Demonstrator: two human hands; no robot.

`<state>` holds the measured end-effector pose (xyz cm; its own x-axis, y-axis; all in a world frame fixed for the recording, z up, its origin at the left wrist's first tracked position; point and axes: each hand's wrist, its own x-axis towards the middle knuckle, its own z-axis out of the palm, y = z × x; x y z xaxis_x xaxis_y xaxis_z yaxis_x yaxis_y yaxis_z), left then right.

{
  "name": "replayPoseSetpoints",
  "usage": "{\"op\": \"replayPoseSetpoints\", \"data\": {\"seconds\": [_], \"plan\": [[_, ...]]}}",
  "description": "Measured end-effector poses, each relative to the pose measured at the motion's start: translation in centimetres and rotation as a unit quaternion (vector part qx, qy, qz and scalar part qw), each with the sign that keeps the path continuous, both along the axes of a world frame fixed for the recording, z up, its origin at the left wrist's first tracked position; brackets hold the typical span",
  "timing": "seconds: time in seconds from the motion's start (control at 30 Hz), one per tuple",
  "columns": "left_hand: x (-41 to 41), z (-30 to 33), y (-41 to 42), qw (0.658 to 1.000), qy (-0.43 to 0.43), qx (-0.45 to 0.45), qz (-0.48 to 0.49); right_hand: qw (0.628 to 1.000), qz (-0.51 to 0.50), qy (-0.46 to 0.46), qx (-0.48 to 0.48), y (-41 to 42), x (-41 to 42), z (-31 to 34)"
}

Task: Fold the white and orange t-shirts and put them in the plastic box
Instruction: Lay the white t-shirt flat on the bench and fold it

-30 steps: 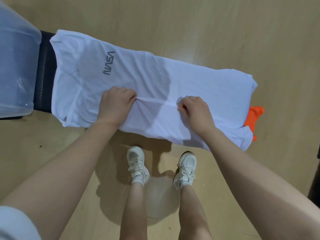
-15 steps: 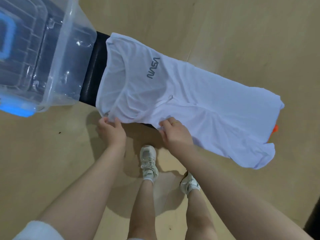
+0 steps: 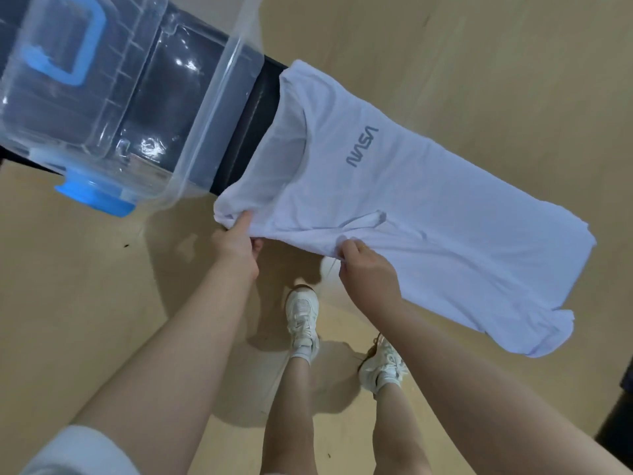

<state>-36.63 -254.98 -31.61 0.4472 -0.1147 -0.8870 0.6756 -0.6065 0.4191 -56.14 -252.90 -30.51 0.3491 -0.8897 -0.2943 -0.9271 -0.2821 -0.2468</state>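
Note:
The white t-shirt point(image 3: 428, 214), with a grey NASA print, lies stretched lengthwise along a black bench point(image 3: 246, 132). My left hand point(image 3: 236, 245) pinches its near edge by the collar end. My right hand point(image 3: 366, 269) grips the same near edge further along, where the cloth bunches into a small crease. The clear plastic box point(image 3: 205, 108) with blue latches stands on the bench just left of the shirt, its inside showing nothing but the dark bench through it. The orange t-shirt is hidden from view.
A light wooden floor point(image 3: 85, 303) surrounds the bench. My legs and white sneakers point(image 3: 303, 320) stand close to the bench's near side. A dark object point(image 3: 620, 423) sits at the right edge.
Both hands slid from the middle of the shirt down to its near edge and took hold of it. The view swung left, bringing the box in and losing the orange shirt.

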Motion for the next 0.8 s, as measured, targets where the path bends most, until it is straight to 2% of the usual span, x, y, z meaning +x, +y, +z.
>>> {"op": "replayPoseSetpoints", "data": {"seconds": [0.07,0.13,0.2,0.33,0.5,0.63,0.8], "plan": [[0.6,1.3,-0.4,0.999,-0.025,-0.029,0.029,0.997,-0.006,0.002,0.079,-0.1,0.8,1.2],[0.5,2.5,-0.7,0.997,-0.013,-0.054,0.045,0.987,-0.014,-0.002,0.159,-0.2,1.3,1.6],[-0.2,3.1,-0.8,0.999,-0.014,-0.045,-0.011,0.975,-0.029,0.002,0.219,-0.4,1.2,2.3],[-2.3,4.3,-1.4,0.989,-0.064,-0.023,-0.13,0.967,-0.109,-0.04,0.226,-2.2,-0.6,4.8],[-6.7,6.9,-4.9,0.965,0.002,-0.068,-0.252,0.96,-0.163,-0.1,0.207,-6.3,-5.8,7.1],[-11.1,8.0,-10.0,0.891,-0.04,-0.111,-0.438,0.946,-0.231,-0.123,0.191,-11.4,-10.6,6.9],[-16.4,5.0,-16.3,0.755,-0.143,-0.115,-0.63,0.927,-0.284,-0.142,0.201,-17.4,-16.2,3.4]]}}
